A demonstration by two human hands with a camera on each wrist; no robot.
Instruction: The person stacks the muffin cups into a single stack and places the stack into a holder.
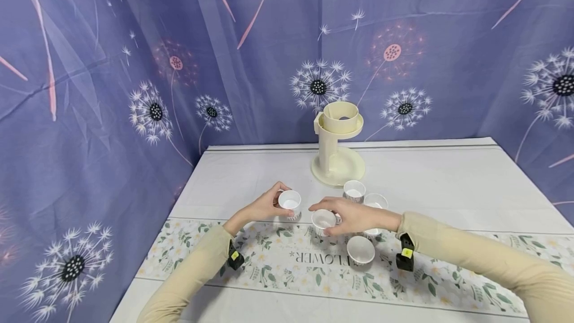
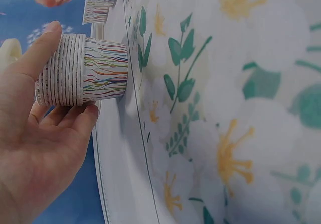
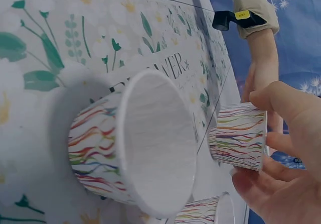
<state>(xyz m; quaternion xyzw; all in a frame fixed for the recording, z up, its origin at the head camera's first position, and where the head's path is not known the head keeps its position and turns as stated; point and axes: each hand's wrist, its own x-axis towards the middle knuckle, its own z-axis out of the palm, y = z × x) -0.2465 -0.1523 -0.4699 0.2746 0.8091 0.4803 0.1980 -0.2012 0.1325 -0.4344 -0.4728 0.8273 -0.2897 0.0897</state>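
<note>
My left hand (image 1: 265, 206) holds a nested stack of paper cups (image 1: 290, 202), thumb on one side and fingers on the other. In the left wrist view the stack (image 2: 83, 71) shows many white rims and a side with wavy coloured lines. Just to the right, my right hand (image 1: 356, 216) grips a single paper cup (image 1: 324, 220) between thumb and fingers. The same striped cup (image 3: 239, 136) appears in the right wrist view. A separate paper cup (image 1: 360, 250) stands nearer the front, its mouth upward. Beyond the right hand are further cups (image 1: 355, 191), some partly hidden by that hand.
A cream stand (image 1: 329, 151) with a ring-shaped top and round base is at the back of the table. The white tablecloth (image 1: 251, 173) has a floral band across it. Purple dandelion curtains (image 1: 269, 64) hang behind and at the sides.
</note>
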